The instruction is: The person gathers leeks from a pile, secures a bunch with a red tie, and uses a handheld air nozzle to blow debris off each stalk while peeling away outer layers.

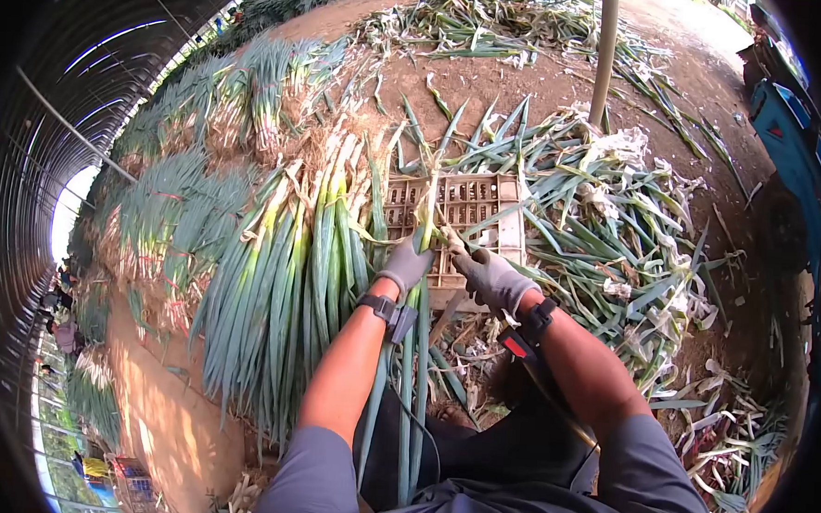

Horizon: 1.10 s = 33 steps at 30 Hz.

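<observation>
My left hand [406,264], in a grey glove, is closed round a long green onion [428,202]. Its pale root end points away from me and its green leaves hang down past my wrist toward my lap. Close on the right, my gloved right hand [491,277] is closed, its fingertips pinching what looks like a yellowish outer leaf [446,234] beside the stalk. Under both hands lies a slatted plastic crate [509,192]. A thick pile of green onions [284,278] lies left of my left hand, roots pointing away.
Stripped leaves [606,239] are heaped to the right of the crate. Bundled green onions [172,207] stand in rows at the left. A pole [605,58] rises beyond the crate. A blue machine [788,137] stands at the far right. More leaves [497,20] lie farther off.
</observation>
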### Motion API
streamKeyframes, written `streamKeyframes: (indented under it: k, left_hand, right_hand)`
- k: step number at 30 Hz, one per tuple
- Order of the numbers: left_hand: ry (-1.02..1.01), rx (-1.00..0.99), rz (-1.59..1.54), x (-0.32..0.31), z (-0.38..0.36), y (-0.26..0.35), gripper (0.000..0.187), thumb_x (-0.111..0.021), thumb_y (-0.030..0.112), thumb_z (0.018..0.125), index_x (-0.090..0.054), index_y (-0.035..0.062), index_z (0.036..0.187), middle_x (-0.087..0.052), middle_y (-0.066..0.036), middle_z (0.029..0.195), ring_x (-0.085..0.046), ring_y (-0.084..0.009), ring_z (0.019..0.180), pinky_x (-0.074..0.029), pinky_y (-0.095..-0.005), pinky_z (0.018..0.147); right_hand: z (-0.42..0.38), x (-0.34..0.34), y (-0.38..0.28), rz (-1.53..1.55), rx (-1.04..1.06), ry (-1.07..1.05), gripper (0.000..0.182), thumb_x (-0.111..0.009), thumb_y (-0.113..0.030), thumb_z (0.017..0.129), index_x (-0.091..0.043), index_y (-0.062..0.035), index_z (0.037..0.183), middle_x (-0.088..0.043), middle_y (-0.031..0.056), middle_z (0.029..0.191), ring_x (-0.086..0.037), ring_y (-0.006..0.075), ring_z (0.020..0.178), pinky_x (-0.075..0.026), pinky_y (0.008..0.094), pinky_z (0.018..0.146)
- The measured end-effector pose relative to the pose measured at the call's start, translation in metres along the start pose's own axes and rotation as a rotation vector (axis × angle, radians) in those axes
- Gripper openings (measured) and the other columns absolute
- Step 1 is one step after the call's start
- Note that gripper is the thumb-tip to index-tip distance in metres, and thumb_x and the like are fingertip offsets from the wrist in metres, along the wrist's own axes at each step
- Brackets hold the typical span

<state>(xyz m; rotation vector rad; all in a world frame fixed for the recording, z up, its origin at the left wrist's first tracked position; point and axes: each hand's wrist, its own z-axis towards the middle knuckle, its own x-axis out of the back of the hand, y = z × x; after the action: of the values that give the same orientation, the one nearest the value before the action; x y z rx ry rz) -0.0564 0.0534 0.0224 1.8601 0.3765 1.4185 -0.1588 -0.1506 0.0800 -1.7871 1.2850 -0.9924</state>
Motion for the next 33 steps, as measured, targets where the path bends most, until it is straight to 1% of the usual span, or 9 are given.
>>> streamKeyframes:
  k: [11, 12, 15, 18, 22, 25, 27, 30, 33]
  left_hand:
    - [-0.003, 0.093, -0.077, -0.015, -0.044, -0.020, 0.055, -0.065, 0.032, 0.095, -0.053, 0.0100, 0.143, -0.069, -0.024, 0.115, -0.067, -0.0380, 0.105, -0.051, -0.0414, 0.092]
    - [0.001, 0.082, -0.116, -0.017, -0.046, -0.023, 0.052, -0.062, 0.028, 0.098, -0.051, 0.0098, 0.145, -0.069, -0.021, 0.118, -0.068, -0.0311, 0.104, -0.050, -0.0387, 0.093]
    - [-0.083, 0.271, -0.265, -0.012, -0.051, -0.025, 0.052, -0.061, 0.026, 0.098, -0.051, 0.0090, 0.146, -0.067, -0.017, 0.125, -0.065, -0.0235, 0.107, -0.049, -0.0357, 0.096]
    - [-0.068, 0.236, -0.381, -0.013, -0.051, -0.037, 0.053, -0.061, 0.026, 0.098, -0.051, 0.0075, 0.146, -0.066, -0.014, 0.129, -0.061, -0.0190, 0.111, -0.046, -0.0318, 0.099]
    - [-0.099, 0.266, -0.476, -0.005, -0.058, -0.033, 0.058, -0.058, 0.034, 0.098, -0.049, 0.0026, 0.146, -0.057, -0.017, 0.142, -0.054, -0.0238, 0.127, -0.040, -0.0327, 0.109]
    - [-0.091, 0.218, -0.339, -0.004, -0.054, -0.038, 0.063, -0.055, 0.040, 0.098, -0.049, 0.0010, 0.146, -0.048, -0.019, 0.151, -0.048, -0.0281, 0.136, -0.034, -0.0345, 0.114]
    - [-0.110, 0.218, -0.297, -0.002, -0.054, -0.035, 0.066, -0.053, 0.044, 0.097, -0.048, -0.0002, 0.146, -0.041, -0.021, 0.156, -0.043, -0.0306, 0.141, -0.030, -0.0357, 0.117]
    - [-0.115, 0.118, -0.201, -0.003, -0.046, -0.046, 0.066, -0.056, 0.040, 0.097, -0.045, 0.0008, 0.149, -0.048, -0.021, 0.149, -0.051, -0.0298, 0.132, -0.043, -0.0362, 0.108]
    - [-0.076, 0.166, -0.470, -0.001, -0.043, -0.031, 0.065, -0.058, 0.035, 0.097, -0.040, 0.0038, 0.152, -0.058, -0.014, 0.124, -0.060, -0.0225, 0.103, -0.053, -0.0328, 0.083]
  right_hand:
    - [0.020, -0.013, -0.005, -0.008, 0.056, 0.034, 0.074, -0.053, -0.068, 0.093, -0.060, 0.0042, 0.109, -0.060, 0.0097, 0.076, -0.055, 0.0174, 0.054, -0.048, 0.0339, 0.050]
    - [0.020, -0.017, -0.007, -0.013, 0.042, 0.043, 0.071, -0.052, -0.066, 0.094, -0.061, 0.0023, 0.108, -0.057, 0.0068, 0.072, -0.051, 0.0156, 0.052, -0.045, 0.0337, 0.048]
    - [0.022, -0.025, -0.003, -0.024, 0.047, 0.022, 0.053, -0.046, -0.052, 0.101, -0.050, -0.0206, 0.142, -0.054, 0.0028, 0.069, -0.046, 0.0152, 0.051, -0.046, 0.0340, 0.051]
    - [0.036, -0.029, 0.009, -0.094, 0.176, 0.097, 0.054, -0.047, -0.052, 0.100, -0.051, -0.0152, 0.140, -0.063, 0.0097, 0.075, -0.051, 0.0180, 0.052, -0.048, 0.0367, 0.052]
    - [0.037, -0.025, 0.018, -0.314, 0.096, -0.028, 0.055, -0.044, -0.053, 0.101, -0.054, -0.0084, 0.132, -0.068, 0.0170, 0.090, -0.065, 0.0304, 0.073, -0.052, 0.0419, 0.069]
    - [0.046, -0.027, 0.035, -0.231, 0.460, 0.168, 0.055, -0.045, -0.053, 0.100, -0.055, -0.0080, 0.130, -0.067, 0.0182, 0.091, -0.066, 0.0303, 0.074, -0.052, 0.0417, 0.065]
    - [0.015, -0.017, 0.003, -0.116, 0.204, 0.064, 0.053, -0.049, -0.051, 0.099, -0.054, -0.0102, 0.133, -0.065, 0.0136, 0.084, -0.058, 0.0229, 0.061, -0.050, 0.0391, 0.055]
    - [0.017, -0.012, -0.001, -0.061, 0.084, 0.025, 0.054, -0.050, -0.053, 0.099, -0.056, -0.0103, 0.132, -0.059, 0.0051, 0.077, -0.055, 0.0176, 0.060, -0.048, 0.0363, 0.054]
    - [0.017, -0.001, 0.004, 0.042, 0.049, -0.025, 0.065, -0.054, -0.061, 0.096, -0.056, -0.0002, 0.118, -0.060, 0.0095, 0.082, -0.053, 0.0168, 0.057, -0.047, 0.0346, 0.053]
